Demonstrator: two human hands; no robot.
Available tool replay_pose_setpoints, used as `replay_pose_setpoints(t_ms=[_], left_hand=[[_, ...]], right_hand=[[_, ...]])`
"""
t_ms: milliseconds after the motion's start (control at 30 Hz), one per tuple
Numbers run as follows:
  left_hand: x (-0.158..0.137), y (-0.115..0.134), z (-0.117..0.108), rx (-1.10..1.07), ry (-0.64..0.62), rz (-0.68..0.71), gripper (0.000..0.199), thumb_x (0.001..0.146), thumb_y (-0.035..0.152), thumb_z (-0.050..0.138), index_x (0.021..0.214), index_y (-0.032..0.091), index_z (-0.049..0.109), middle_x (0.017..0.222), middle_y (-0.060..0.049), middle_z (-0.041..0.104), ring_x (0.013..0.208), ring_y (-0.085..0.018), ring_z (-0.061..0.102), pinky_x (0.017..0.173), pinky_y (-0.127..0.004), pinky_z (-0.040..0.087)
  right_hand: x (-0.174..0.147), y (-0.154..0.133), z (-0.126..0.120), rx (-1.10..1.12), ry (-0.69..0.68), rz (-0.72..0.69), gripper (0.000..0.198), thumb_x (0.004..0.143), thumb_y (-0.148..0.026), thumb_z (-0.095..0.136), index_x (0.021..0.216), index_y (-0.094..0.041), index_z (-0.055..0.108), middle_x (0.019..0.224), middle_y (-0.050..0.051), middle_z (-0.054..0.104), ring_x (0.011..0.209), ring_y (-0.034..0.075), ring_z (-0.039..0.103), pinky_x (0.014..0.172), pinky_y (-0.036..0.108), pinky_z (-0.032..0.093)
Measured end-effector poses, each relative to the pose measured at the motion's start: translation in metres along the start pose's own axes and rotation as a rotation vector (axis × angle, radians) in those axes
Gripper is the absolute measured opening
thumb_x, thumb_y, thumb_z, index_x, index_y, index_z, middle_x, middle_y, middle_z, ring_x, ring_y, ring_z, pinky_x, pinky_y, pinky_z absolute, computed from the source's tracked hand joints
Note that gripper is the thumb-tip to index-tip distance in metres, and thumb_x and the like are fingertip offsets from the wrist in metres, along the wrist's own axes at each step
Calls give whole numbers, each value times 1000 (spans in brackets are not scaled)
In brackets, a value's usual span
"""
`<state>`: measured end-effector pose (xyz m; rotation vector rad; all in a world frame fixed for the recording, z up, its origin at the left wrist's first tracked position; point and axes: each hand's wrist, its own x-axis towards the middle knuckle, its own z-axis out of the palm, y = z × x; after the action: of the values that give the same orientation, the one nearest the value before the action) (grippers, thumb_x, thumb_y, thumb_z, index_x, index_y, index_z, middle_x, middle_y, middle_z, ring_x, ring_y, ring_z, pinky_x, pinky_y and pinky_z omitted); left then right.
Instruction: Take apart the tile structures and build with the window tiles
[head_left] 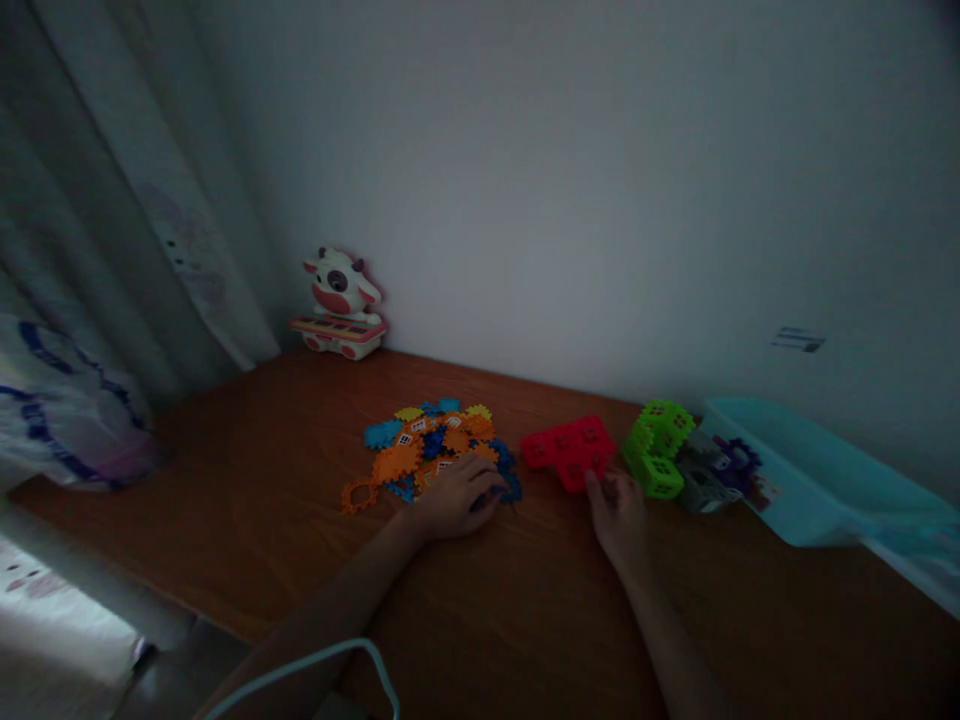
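Note:
My left hand (456, 497) lies at the front right of a pile of orange, blue and yellow toy gear pieces (397, 462). Its fingers are curled closed, with a bit of dark blue at the fingertips too dim to name. My right hand (621, 512) grips the near edge of a red building block piece (574, 448) with square window-like holes, thumb on top. Just right of that hand sit joined green cube blocks (661, 478), and beside them grey blocks (703, 482) and purple gears (739, 462).
A pale turquoise bin (810, 480) stands at the right. A toy cow with a keyboard (341, 310) is at the back left against the wall. A plastic bag (82, 420) rests on the table's left edge. A light cable (322, 655) loops in front.

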<state>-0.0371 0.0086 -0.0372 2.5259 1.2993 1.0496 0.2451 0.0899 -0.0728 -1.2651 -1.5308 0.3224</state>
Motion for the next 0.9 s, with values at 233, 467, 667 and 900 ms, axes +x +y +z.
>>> replay_pose_setpoints(t_ms=[233, 467, 667, 900], left_hand=[[0, -15, -8, -102, 97, -173, 22, 88, 29, 61, 108, 23, 69, 111, -12, 66, 109, -28, 58, 102, -46, 42], [9, 21, 9, -932, 424, -425, 64, 83, 41, 72, 138, 24, 43, 134, -13, 55, 121, -26, 56, 98, -40, 50], [7, 42, 30, -935, 269, -492, 53, 71, 34, 84, 116, 22, 56, 111, -8, 68, 102, -25, 65, 91, -39, 52], [1, 44, 22, -729, 198, -407, 54, 70, 33, 84, 116, 23, 57, 109, -8, 70, 96, -25, 67, 85, -36, 53]], right_hand=[[-5, -11, 6, 572, -295, 346, 37, 84, -60, 63, 86, -23, 67, 89, 9, 75, 87, 30, 73, 82, 52, 61], [-18, -35, 14, 750, -513, 199, 41, 82, -52, 70, 111, -24, 67, 111, 12, 75, 100, 32, 73, 87, 55, 60], [-32, -26, 23, 689, -502, 163, 63, 81, -67, 64, 127, -24, 56, 121, 17, 70, 110, 34, 69, 92, 60, 56], [-33, -21, 21, 726, -324, 182, 79, 77, -77, 59, 134, -25, 44, 119, 18, 69, 108, 34, 68, 91, 57, 55]])
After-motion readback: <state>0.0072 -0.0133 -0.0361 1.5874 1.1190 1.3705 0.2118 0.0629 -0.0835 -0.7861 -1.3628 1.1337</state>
